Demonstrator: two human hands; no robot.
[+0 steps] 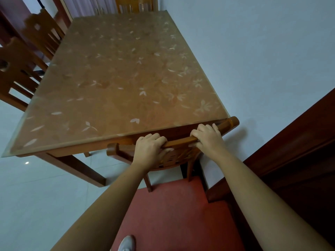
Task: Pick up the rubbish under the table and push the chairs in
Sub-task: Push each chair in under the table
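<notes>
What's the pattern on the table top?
The table top is orange-brown with pale scattered leaf and flower shapes, seen in the head view.

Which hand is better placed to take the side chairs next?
Probably the left hand: the side chairs stand along the table's left edge; the right hand is by the wall. Both grip the near chair's top rail.

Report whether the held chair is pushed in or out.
Pushed in: the chair backrest sits against the table edge, seat hidden beneath; left hand and right hand grip its rail.
</notes>
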